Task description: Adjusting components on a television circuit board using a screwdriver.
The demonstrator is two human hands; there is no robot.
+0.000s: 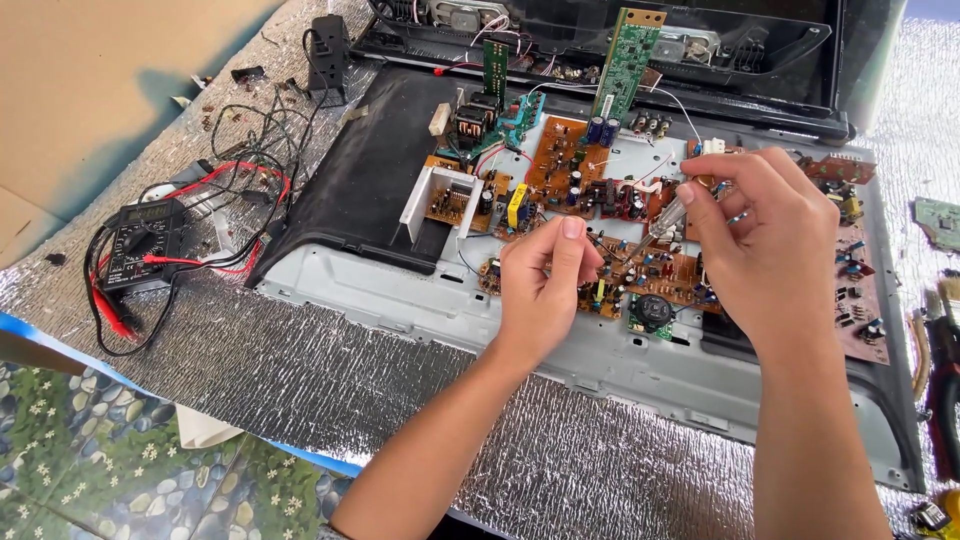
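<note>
Right hand pinches a clear-handled metal screwdriver in a closed grip; left hand, fingers curled, steadies its tip over the brown circuit board.

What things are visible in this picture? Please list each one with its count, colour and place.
Circuit board: one large, brown, on the grey metal chassis, centre.
Metal chassis: one, grey, lying on the silver mat.
Green board: one, long and narrow, standing tilted at the top.
Red-brown board: one, at the right edge of the chassis.
Multimeter: one, black, with red and black leads, on the left.
Silver mat: one, quilted foil, under everything.
Black adapter: one, top left.
Hand tools: several, partly cut off, far right.
Screwdriver: one, clear handle, tip on the brown board.
Left hand: above the brown board, fingers pinched; what it pinches is too small to tell.
Right hand: holding the screwdriver.
</note>
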